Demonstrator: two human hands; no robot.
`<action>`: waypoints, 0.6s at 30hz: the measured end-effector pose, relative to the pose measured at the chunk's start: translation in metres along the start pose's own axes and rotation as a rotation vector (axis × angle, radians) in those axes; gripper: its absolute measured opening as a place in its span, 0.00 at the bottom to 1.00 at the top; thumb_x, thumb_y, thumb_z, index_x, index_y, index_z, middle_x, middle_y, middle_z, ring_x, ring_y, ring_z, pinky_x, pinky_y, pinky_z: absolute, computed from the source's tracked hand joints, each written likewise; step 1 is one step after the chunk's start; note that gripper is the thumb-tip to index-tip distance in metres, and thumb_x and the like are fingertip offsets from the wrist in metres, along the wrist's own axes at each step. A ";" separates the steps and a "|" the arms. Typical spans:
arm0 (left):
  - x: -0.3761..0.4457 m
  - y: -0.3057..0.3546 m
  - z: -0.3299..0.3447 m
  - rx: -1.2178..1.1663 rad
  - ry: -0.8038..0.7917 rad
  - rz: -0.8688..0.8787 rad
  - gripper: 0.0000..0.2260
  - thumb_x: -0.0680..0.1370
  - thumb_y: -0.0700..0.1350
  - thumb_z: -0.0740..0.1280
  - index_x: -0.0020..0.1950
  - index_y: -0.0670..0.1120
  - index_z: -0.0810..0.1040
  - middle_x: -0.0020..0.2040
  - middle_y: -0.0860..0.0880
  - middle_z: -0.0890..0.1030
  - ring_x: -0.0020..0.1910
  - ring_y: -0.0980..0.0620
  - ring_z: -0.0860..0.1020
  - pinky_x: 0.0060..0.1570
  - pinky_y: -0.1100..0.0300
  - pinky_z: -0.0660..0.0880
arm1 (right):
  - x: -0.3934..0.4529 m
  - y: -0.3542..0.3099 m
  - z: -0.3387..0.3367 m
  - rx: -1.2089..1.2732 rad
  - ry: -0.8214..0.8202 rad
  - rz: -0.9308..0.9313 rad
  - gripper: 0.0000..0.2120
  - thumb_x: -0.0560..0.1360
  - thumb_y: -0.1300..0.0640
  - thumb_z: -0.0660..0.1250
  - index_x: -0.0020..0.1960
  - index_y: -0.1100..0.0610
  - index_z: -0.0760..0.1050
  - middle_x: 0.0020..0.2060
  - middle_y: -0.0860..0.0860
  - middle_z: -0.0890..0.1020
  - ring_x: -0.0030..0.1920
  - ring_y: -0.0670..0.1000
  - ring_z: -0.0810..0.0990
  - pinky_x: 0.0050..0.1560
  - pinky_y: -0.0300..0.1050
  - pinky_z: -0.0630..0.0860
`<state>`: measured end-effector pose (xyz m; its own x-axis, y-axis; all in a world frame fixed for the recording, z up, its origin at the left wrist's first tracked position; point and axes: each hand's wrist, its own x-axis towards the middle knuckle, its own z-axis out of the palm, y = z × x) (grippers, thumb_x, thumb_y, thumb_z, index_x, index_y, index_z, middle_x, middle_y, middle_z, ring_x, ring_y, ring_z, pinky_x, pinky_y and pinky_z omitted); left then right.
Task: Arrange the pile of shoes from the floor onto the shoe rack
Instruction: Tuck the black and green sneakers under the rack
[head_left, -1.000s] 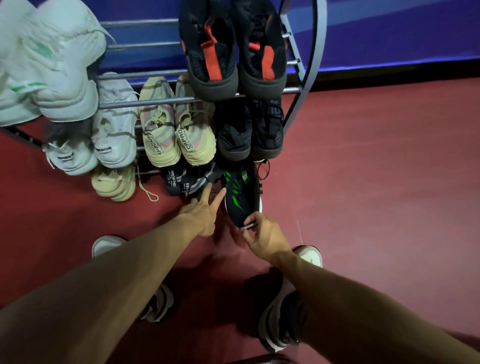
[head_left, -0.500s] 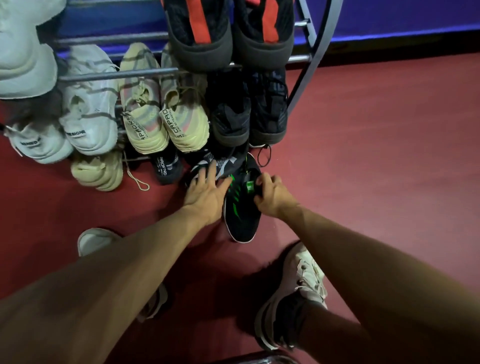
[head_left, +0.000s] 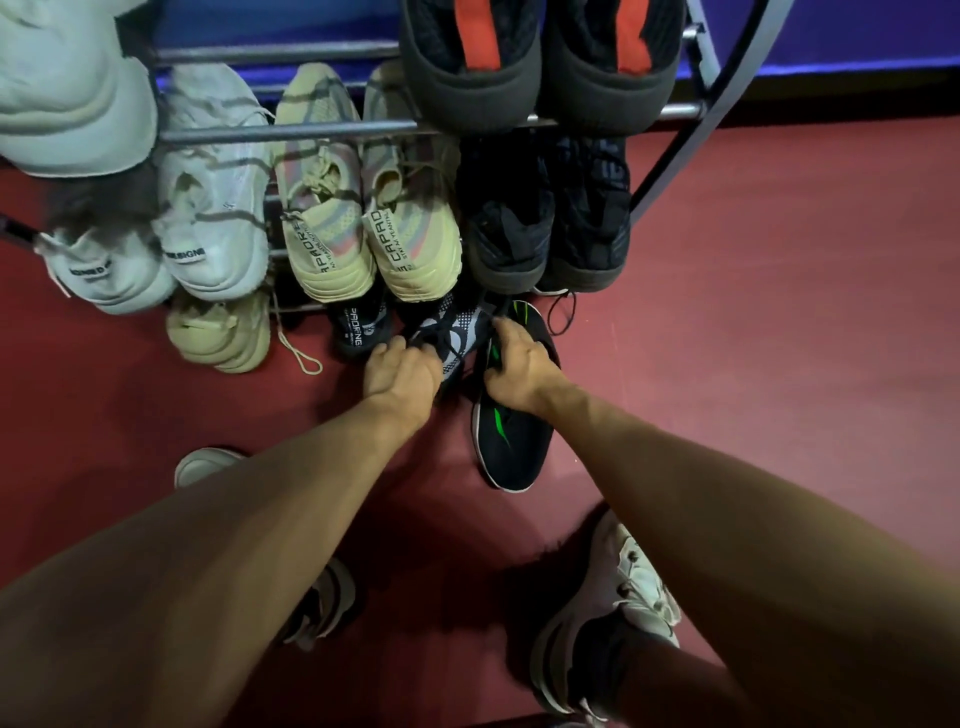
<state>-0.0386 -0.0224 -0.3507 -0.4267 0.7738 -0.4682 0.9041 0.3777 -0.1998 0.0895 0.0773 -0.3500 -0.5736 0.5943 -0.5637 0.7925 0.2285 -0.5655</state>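
Black sneaker with green streaks (head_left: 511, 441), just before the shoe rack (head_left: 291, 130): right hand (head_left: 519, 364) clasps its collar; left hand (head_left: 402, 371) closed on the neighbouring black-and-white knit shoe (head_left: 460, 332); next, likely slide both onto the lowest tier.

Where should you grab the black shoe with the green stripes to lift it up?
Grab the black shoe at its opening, near the rack, coming from above. It lies flat on the floor, toe toward the person, so the open collar gives fingers an edge to hook. The right hand already rests there; the left hand is on the grey shoe beside it.
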 end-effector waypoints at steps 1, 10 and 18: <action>-0.003 0.000 -0.004 0.017 0.018 0.038 0.17 0.80 0.38 0.60 0.69 0.46 0.72 0.61 0.47 0.82 0.67 0.47 0.73 0.65 0.54 0.67 | -0.002 0.000 0.002 0.014 -0.031 -0.012 0.39 0.73 0.58 0.67 0.80 0.57 0.55 0.77 0.57 0.64 0.76 0.58 0.64 0.76 0.54 0.60; -0.017 -0.001 -0.018 -0.218 0.057 0.080 0.23 0.77 0.33 0.61 0.71 0.47 0.69 0.57 0.40 0.81 0.58 0.36 0.80 0.53 0.48 0.77 | -0.004 0.016 0.015 -0.105 0.012 0.052 0.31 0.72 0.54 0.66 0.74 0.54 0.63 0.71 0.57 0.60 0.69 0.66 0.67 0.71 0.59 0.67; 0.011 -0.020 -0.026 -0.347 0.099 -0.076 0.25 0.76 0.30 0.62 0.73 0.42 0.66 0.59 0.36 0.79 0.59 0.34 0.79 0.55 0.45 0.76 | 0.015 0.025 -0.018 -0.233 0.112 0.350 0.43 0.73 0.52 0.64 0.80 0.40 0.43 0.77 0.52 0.60 0.72 0.60 0.59 0.67 0.65 0.61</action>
<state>-0.0620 -0.0083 -0.3289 -0.5075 0.7761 -0.3743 0.8158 0.5726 0.0811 0.1042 0.1055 -0.3618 -0.2463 0.7437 -0.6215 0.9681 0.1589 -0.1935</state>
